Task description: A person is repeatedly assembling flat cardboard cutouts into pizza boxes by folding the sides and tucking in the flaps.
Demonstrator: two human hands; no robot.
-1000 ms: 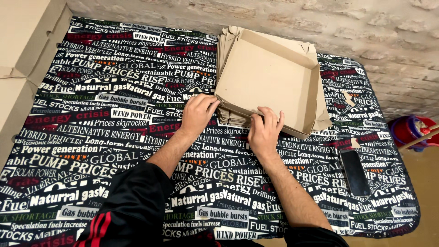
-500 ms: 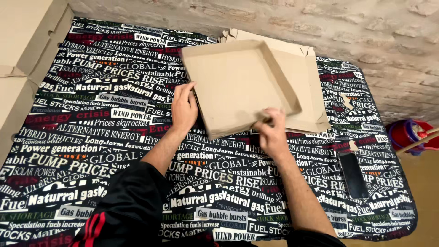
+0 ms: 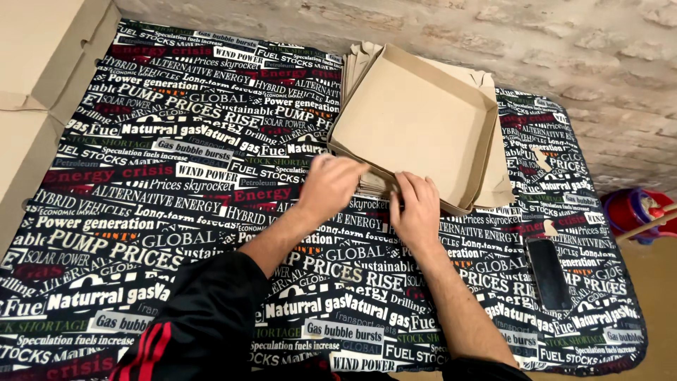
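A brown cardboard box tray [image 3: 416,120] with raised walls lies on a stack of flat cardboard blanks [image 3: 497,180] at the far right of the table. My left hand [image 3: 328,183] rests at the tray's near-left edge, fingers on the front wall. My right hand [image 3: 417,208] presses on the near front wall beside it. Both hands touch the cardboard's front edge. A black sleeve with red stripes covers my left arm.
The table wears a black cloth [image 3: 162,212] printed with white words. A dark phone [image 3: 549,271] lies at the right. Folded cardboard boxes [image 3: 35,77] sit at the left. A brick wall [image 3: 564,49] runs behind; a red object [image 3: 635,212] stands at far right.
The tray was lifted and swung left half a second ago; now it lies back on the stack, and both hands have come together at its front wall.
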